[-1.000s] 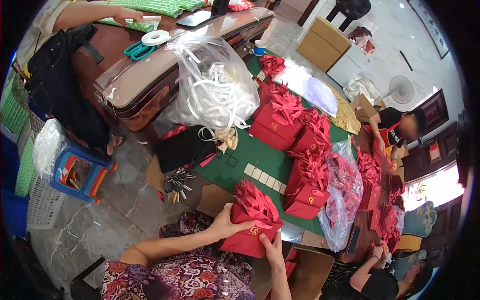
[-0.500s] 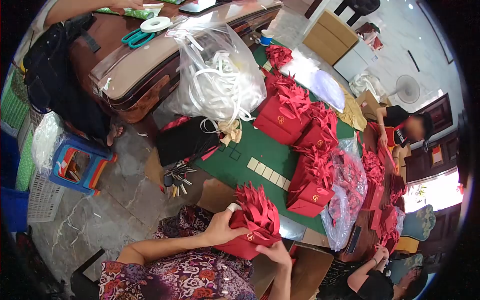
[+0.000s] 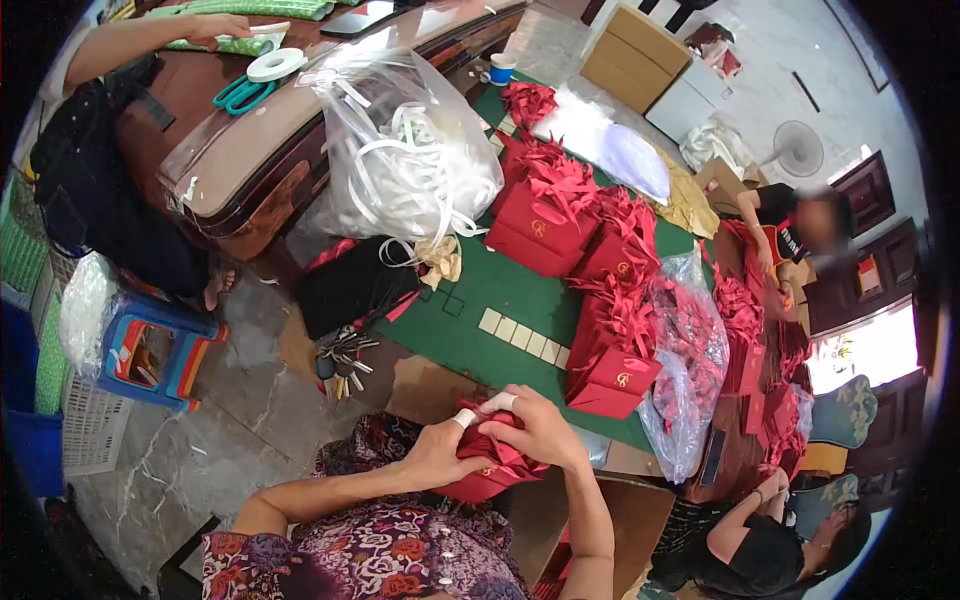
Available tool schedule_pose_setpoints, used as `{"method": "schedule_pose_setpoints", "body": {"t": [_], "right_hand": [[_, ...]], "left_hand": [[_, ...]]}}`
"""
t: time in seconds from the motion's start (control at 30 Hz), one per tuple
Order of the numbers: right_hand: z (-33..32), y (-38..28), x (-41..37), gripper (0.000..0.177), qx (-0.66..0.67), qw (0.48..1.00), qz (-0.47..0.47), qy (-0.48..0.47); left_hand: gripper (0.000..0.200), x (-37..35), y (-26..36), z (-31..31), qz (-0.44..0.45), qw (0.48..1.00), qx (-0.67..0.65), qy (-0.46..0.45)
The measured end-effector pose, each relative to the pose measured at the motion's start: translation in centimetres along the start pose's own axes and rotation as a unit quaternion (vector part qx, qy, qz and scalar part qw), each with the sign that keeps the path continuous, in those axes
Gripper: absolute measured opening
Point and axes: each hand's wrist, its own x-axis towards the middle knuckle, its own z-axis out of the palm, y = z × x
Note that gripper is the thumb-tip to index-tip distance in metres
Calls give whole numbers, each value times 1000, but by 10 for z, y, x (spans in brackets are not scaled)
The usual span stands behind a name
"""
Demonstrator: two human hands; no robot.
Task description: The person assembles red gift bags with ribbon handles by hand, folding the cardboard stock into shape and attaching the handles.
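A bundle of red paper gift bags (image 3: pixel 470 490) with red ribbon handles rests against my lap, mostly covered by my hands. My left hand (image 3: pixel 440 455) is closed on the bundle's near left side, thumb across its front. Over the top, my right hand (image 3: pixel 532 430) bends its fingers round the red ribbons (image 3: pixel 515 462), its fingertips close to those of my left hand. White tape wraps a finger on each hand. What lies under my right palm is hidden.
On the green table mat (image 3: pixel 440 335) stand several red gift bag stacks (image 3: pixel 615 385) and a row of cream cards (image 3: pixel 525 335). Beyond are a clear bag of white ribbon (image 3: pixel 420 170) and a ribbon-filled plastic bag (image 3: pixel 685 350). An open cardboard box (image 3: pixel 620 520) sits at my right. Other people work nearby.
My right hand has moved from the bundle's lower right side up onto the ribbons. The ribbons, fanned upward before, are now pressed down under my hands. The view has shifted slightly.
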Motion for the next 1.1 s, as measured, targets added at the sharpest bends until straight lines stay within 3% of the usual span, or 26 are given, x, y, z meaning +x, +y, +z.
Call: {"method": "schedule_pose_setpoints", "body": {"t": [0.2,0.33,0.4,0.47,0.5,0.53,0.6,0.63,0.73,0.8,0.87,0.97,1.03,1.1], "right_hand": [[0,20,-9,18,85,971,108,198],[-2,30,-18,15,42,945,158,281],[-2,26,-21,18,4,952,136,273],[0,10,-21,30,-40,919,134,369],[-2,7,-25,44,-86,925,90,358],[-3,-1,-26,44,-85,925,91,360],[-1,-26,-25,48,-129,957,1,258],[2,-32,-24,49,-136,968,0,212],[18,-10,-23,29,-119,958,-35,259],[20,-8,-28,19,-35,931,58,358],[18,2,-31,15,-102,893,84,430],[28,29,-52,21,-66,906,161,385],[46,40,-61,41,258,826,172,470],[59,45,-76,51,290,833,152,447]], "left_hand": [[64,2,-9,-4,-10,999,-7,46],[62,4,-8,-11,-25,998,-32,48],[62,6,-9,-10,-15,998,-16,50],[62,6,-11,-7,-7,999,-1,51],[62,5,-12,-7,-18,999,7,50],[61,5,-13,-6,-30,998,15,49],[62,6,-15,-4,-25,998,14,52],[62,7,-15,-3,-20,998,11,58],[61,7,-8,-8,-44,998,-13,47],[61,6,-11,-9,-44,998,-11,53],[60,6,-15,-11,-43,997,-9,60],[55,9,-24,-11,-48,995,-65,55],[51,12,-34,-10,-44,987,-139,70],[49,15,-34,-13,-47,979,-182,74]]}}
